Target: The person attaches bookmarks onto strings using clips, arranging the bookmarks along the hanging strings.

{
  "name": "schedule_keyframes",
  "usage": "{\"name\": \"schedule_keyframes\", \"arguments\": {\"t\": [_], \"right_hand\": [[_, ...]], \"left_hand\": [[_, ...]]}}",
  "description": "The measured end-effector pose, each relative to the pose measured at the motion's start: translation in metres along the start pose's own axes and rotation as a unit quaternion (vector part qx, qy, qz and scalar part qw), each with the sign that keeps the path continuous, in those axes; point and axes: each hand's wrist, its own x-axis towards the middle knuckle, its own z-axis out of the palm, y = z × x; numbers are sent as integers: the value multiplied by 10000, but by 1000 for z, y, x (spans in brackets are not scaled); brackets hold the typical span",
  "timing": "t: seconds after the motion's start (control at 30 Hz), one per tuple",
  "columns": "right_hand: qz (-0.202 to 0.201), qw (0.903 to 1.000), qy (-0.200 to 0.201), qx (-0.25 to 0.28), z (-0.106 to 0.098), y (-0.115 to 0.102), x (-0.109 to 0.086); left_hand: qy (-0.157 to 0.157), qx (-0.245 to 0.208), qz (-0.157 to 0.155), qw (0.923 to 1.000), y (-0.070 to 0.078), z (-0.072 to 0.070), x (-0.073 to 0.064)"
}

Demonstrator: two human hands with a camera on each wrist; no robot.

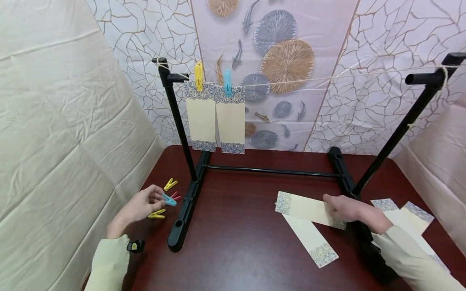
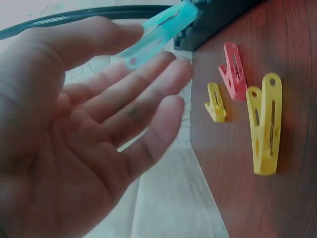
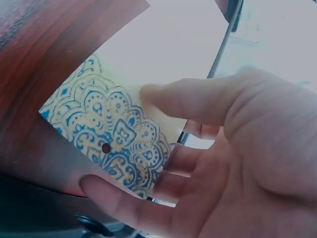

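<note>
My left hand pinches a light blue clothespin between thumb and fingers, above the table on the left. In the left wrist view, this clothespin sits at the thumb tip while the other fingers are spread. Two yellow clothespins and a red clothespin lie beside that hand. On the right, my right hand holds a cream card with blue lace-patterned ends, its thumb on the face and fingers behind. A small hole shows near the patterned end of this card. Another such card lies under it, slanting toward the front.
A black frame stands on the dark red table, with a string across its top. Two cards hang there by a yellow clothespin and a blue clothespin. More cards lie at the right edge.
</note>
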Motion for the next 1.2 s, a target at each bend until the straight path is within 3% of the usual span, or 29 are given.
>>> {"name": "schedule_keyframes", "arguments": {"t": [0.23, 0.47, 0.67, 0.77, 1.0, 1.2], "right_hand": [[-106, 9998, 179, 28, -6, -10, -6], [-148, 9975, 688, 26, -14, -12, -12], [-356, 9911, 1255, -265, -20, -13, -21], [-341, 9890, 1416, -274, -23, -16, -25], [-466, 9893, 1367, -224, -30, -25, -32], [-306, 9930, 1053, 427, -40, -33, -38]], "left_hand": [[305, 79, 12, 9995, 18, -1, 6], [790, -97, 387, 9961, 37, 1, 13], [944, -484, 946, 9898, 55, 3, 16], [1002, -563, 1058, 9877, 61, 3, 17], [1195, -762, 1226, 9823, 70, 5, 23], [1316, -675, 1422, 9787, 80, 5, 29]]}}
